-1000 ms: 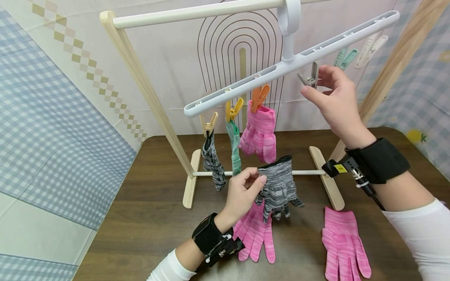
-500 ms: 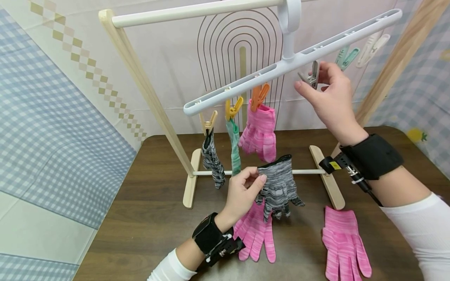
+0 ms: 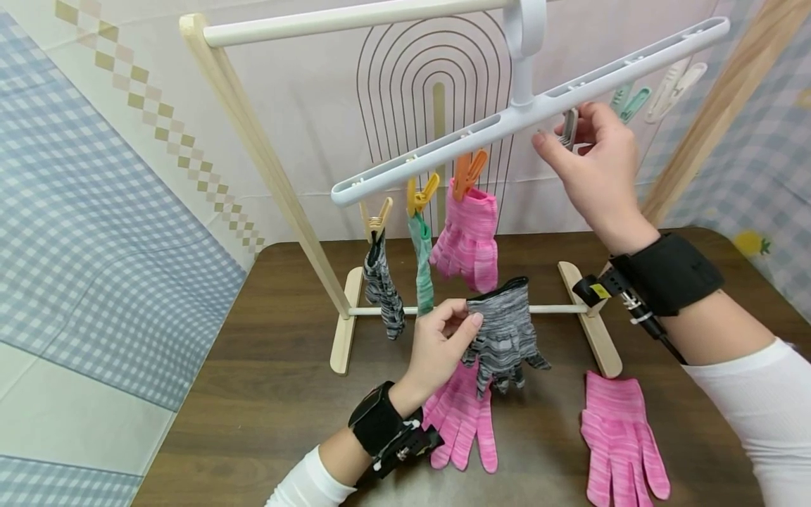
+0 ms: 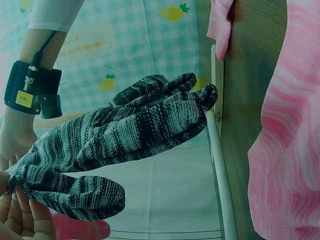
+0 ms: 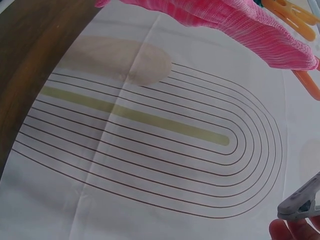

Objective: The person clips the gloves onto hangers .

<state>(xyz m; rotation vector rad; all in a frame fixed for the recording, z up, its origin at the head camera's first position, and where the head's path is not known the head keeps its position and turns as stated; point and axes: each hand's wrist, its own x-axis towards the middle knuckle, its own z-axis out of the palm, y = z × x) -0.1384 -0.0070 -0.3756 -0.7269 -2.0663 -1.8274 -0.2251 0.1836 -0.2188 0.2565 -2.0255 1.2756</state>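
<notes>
My left hand (image 3: 440,345) pinches a black-and-grey knit glove (image 3: 503,334) by its cuff, thumb in front. The glove's fingers hang downward, and in the left wrist view the same glove (image 4: 125,132) spreads across the middle. My right hand (image 3: 602,165) is raised under the white hanger (image 3: 443,149), holding a grey clothespin (image 3: 569,130) between thumb and fingers. Part of that clothespin is hidden by the thumb; in the right wrist view the clothespin (image 5: 300,200) shows at the lower right above the fingertips.
From the hanger's left part hang a grey glove (image 3: 383,289), a green glove (image 3: 423,267) and a pink glove (image 3: 469,236) on clothespins. Green (image 3: 636,104) and white clothespins (image 3: 678,91) hang at right. Two pink gloves (image 3: 624,436) lie on the table (image 3: 253,422). A wooden rack (image 3: 272,169) surrounds the hanger.
My right hand has shifted slightly left and up, and its thumb now covers one leg of the grey clothespin. The left hand and its glove have barely moved.
</notes>
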